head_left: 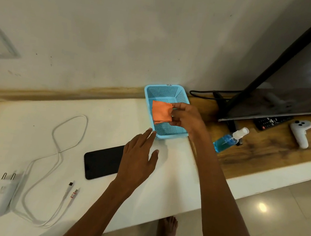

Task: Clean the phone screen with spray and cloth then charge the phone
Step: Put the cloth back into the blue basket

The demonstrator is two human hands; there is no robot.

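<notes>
Right hand (185, 116) pinches orange cloth (161, 111) over blue basket (166, 92); left hand (138, 160) flat, fingers straight, fingertips touching basket rim, phone (102, 161) beside it on worktop (34, 115).

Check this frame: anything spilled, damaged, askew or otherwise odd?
Only the spray bottle: it leans at a slant on the wooden shelf rather than standing upright. No spill shows. The right hand pinches the orange cloth over the blue basket.

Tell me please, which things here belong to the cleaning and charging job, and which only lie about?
For the job: cloth, spray bottle, phone, cable, charger.
Lying about: basket, TV, remote, white controller.
</notes>
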